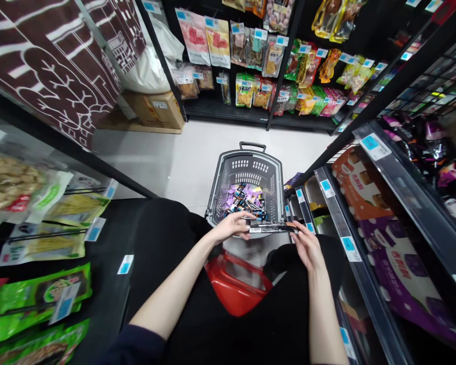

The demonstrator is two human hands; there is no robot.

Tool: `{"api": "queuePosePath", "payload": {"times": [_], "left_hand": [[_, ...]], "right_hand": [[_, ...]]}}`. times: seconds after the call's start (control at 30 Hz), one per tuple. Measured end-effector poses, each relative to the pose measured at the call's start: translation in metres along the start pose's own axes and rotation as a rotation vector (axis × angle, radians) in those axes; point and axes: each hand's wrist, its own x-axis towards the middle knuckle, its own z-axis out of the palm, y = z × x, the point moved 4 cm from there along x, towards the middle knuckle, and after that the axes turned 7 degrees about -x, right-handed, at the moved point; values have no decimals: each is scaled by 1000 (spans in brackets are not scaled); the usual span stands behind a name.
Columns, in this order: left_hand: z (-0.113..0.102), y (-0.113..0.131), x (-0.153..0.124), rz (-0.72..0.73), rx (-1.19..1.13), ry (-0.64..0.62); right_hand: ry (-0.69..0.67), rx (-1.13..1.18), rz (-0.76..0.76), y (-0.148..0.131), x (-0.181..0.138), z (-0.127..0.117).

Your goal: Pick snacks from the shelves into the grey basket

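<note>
Both hands hold one long, flat dark snack packet [270,226] level above the near rim of a grey shopping basket [222,185]. My left hand [233,226] grips its left end with fingers curled. My right hand [307,247] pinches its right end. Inside the basket lie several small purple, blue and black packets [245,198]. Just below the hands a red plastic basket [233,284] rests by my dark-clothed legs.
Black shelves with blue price tags run along the right, holding orange and purple boxes [383,238]. Hanging snack bags fill the far rack [251,56] and the left rack [41,238]. A cardboard box [155,109] sits on the pale floor under a patterned curtain.
</note>
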Motion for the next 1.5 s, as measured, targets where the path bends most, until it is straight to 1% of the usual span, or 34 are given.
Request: {"api": "queuePosePath", "payload": {"times": [0.1, 0.17, 0.2, 0.27, 0.4, 0.5, 0.6, 0.77, 0.93, 1.07, 1.13, 1.2, 1.27, 1.3, 1.33, 1.4, 1.43, 1.47, 1.5], "left_hand": [[-5, 2, 1, 36, -85, 125], [-6, 3, 1, 44, -105, 133], [-6, 4, 1, 42, -103, 123], [-7, 4, 1, 47, -25, 123], [-11, 3, 6, 73, 219, 209], [-15, 3, 9, 105, 311, 258], [-17, 3, 9, 136, 368, 286], [-21, -4, 10, 116, 372, 313], [-40, -12, 16, 97, 403, 450], [-55, -17, 23, 61, 504, 545], [-61, -21, 27, 19, 566, 558], [-67, -27, 32, -25, 629, 560], [-73, -32, 39, -65, 701, 565], [-75, -34, 42, -92, 772, 546], [-75, -35, 46, -114, 863, 500], [-70, -37, 52, -132, 1054, 374], [-66, -39, 54, -123, 1139, 310], [-63, -40, 55, -107, 1201, 258], [-60, -42, 56, -91, 1250, 221]], "right_hand": [[-79, -56, -36, -1, -3, 6], [-75, -86, -79, 1, -3, 7], [-51, -111, -103, 2, -2, 7], [35, -202, -140, 5, 0, 4], [221, -504, -220, 5, 6, -3], [290, -648, -293, 3, 8, -6], [280, -668, -279, 5, 12, -8], [228, -697, -230, 13, 19, -10], [244, -695, -210, 11, 23, -13], [217, -706, -266, -5, 8, -12], [220, -736, -316, -21, -5, -15], [260, -779, -379, -47, -21, -25], [377, -893, -482, -85, -44, -40], [481, -983, -548, -110, -59, -49], [627, -1084, -618, -137, -76, -59], [1000, -1256, -745, -193, -112, -80], [1187, -1307, -777, -219, -129, -91], [1314, -1356, -771, -242, -141, -102], [1350, -1421, -711, -261, -147, -113]]}}
